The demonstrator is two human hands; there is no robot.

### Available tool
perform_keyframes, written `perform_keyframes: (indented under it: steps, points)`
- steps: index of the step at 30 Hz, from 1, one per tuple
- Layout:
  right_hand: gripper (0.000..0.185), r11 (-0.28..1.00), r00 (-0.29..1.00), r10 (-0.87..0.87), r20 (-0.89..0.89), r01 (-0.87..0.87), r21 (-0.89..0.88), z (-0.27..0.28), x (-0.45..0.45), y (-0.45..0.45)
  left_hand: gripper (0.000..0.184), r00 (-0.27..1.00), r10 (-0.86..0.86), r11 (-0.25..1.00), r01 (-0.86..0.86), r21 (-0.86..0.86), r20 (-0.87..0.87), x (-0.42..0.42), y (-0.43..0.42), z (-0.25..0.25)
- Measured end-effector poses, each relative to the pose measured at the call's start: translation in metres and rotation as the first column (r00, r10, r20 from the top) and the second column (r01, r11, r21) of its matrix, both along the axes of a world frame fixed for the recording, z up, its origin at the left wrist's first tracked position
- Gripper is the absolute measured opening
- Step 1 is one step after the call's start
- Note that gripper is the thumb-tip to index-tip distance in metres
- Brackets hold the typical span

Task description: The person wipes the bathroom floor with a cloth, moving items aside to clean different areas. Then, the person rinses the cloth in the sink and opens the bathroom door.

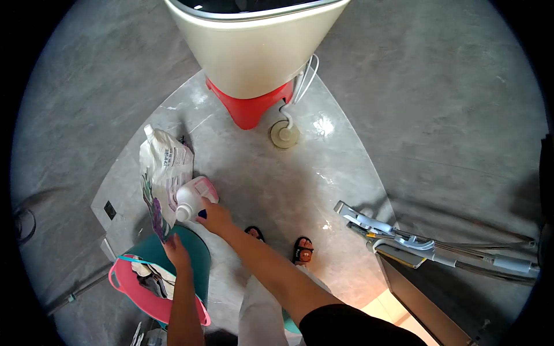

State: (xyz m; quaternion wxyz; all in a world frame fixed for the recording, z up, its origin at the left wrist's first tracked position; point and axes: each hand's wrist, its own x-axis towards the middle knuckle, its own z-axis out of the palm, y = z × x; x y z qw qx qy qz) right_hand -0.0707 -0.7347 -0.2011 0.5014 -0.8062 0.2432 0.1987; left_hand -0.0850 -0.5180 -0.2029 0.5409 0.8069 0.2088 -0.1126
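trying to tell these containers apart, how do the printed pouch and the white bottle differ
The pouch looks soft and creased, the bottle firm and smooth. The pouch is clearly larger than the bottle. The pouch's capped end points up the picture; the bottle's neck points down and left. Both are largely white.

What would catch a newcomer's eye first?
Probably the large cream appliance on its red base, top centre. Next, the pink-rimmed teal basket at lower left. Between them, the left hand holds a white pouch with purple print; the right hand is at a white plastic bottle.
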Motion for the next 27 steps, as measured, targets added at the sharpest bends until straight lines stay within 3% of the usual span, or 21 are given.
perform_keyframes:
  steps: [2, 3, 4, 5, 6, 7, 9, 11, 14, 17, 19, 21, 22, 26, 27]
  points:
    - [0.048, 0.973, 0.989, -0.145, 0.033, 0.136, 0.187, -0.035, -0.030, -0.013, 0.050, 0.935, 0.287, 0.958, -0.284, 0.042, -0.211, -0.019, -0.022, 0.011]
    - [0.044, 0.939, 0.975, -0.219, 0.045, 0.198, 0.281, -0.044, -0.042, -0.025, 0.051, 0.962, 0.127, 0.990, -0.108, 0.091, -0.243, -0.035, -0.023, 0.001]
    - [0.039, 0.918, 0.955, -0.290, -0.062, 0.296, 0.265, -0.038, -0.053, -0.043, 0.052, 0.959, -0.033, 0.989, 0.072, 0.132, -0.282, -0.059, -0.022, -0.023]
    - [0.035, 0.890, 0.919, -0.358, -0.167, 0.390, 0.238, -0.033, -0.066, -0.065, 0.050, 0.939, -0.095, 0.990, 0.123, 0.066, -0.331, -0.067, -0.041, -0.018]
    - [0.034, 0.877, 0.904, -0.418, -0.091, 0.427, 0.221, -0.048, -0.086, -0.081, 0.048, 0.913, -0.159, 0.985, 0.171, -0.001, -0.377, -0.074, -0.061, -0.013]
    - [0.034, 0.861, 0.882, -0.471, -0.013, 0.463, 0.209, -0.066, -0.107, -0.098, 0.044, 0.892, -0.139, 0.984, 0.076, -0.160, -0.430, -0.072, -0.112, 0.017]
    - [0.032, 0.861, 0.864, -0.502, 0.026, 0.498, 0.102, -0.063, -0.134, -0.151, 0.042, 0.882, -0.441, 0.895, 0.418, -0.157, -0.166, -0.082, -0.174, 0.024]
    - [0.035, 0.799, 0.799, -0.602, -0.002, 0.602, -0.004, -0.028, -0.142, -0.203, 0.041, 0.805, -0.519, 0.854, 0.478, -0.203, -0.287, -0.069, -0.240, 0.048]
    - [0.038, 0.750, 0.776, -0.532, 0.338, 0.617, -0.237, -0.064, -0.152, -0.265, 0.042, 0.610, -0.764, 0.630, 0.776, -0.040, -0.209, -0.056, -0.300, -0.005]
    - [0.049, 0.750, 0.817, -0.310, 0.487, 0.524, -0.403, -0.128, -0.150, -0.312, 0.043, 0.453, -0.870, 0.445, 0.892, 0.085, -0.198, -0.041, -0.362, -0.057]
    - [0.059, 0.825, 0.964, -0.148, 0.219, 0.243, -0.511, -0.191, -0.154, -0.331, 0.043, 0.426, -0.902, 0.418, 0.902, 0.105, -0.067, -0.033, -0.388, -0.109]
    - [0.064, 0.800, 0.997, 0.069, -0.046, -0.083, -0.594, -0.245, -0.160, -0.340, 0.043, 0.407, -0.913, 0.406, 0.906, 0.121, 0.015, -0.027, -0.411, -0.155]
    - [0.072, 0.804, 0.989, 0.116, -0.092, -0.148, -0.577, -0.262, -0.159, -0.343, 0.043, 0.402, -0.915, 0.403, 0.906, 0.127, 0.038, -0.022, -0.424, -0.168]
    - [0.076, 0.759, 0.974, 0.157, 0.163, -0.014, -0.651, -0.267, -0.128, -0.373, 0.042, 0.354, -0.919, 0.372, 0.925, 0.084, 0.174, 0.002, -0.449, -0.197]
    - [0.074, 0.733, 0.972, 0.199, 0.124, -0.064, -0.677, -0.264, -0.112, -0.392, 0.042, 0.331, -0.924, 0.353, 0.931, 0.090, 0.193, 0.007, -0.452, -0.207]
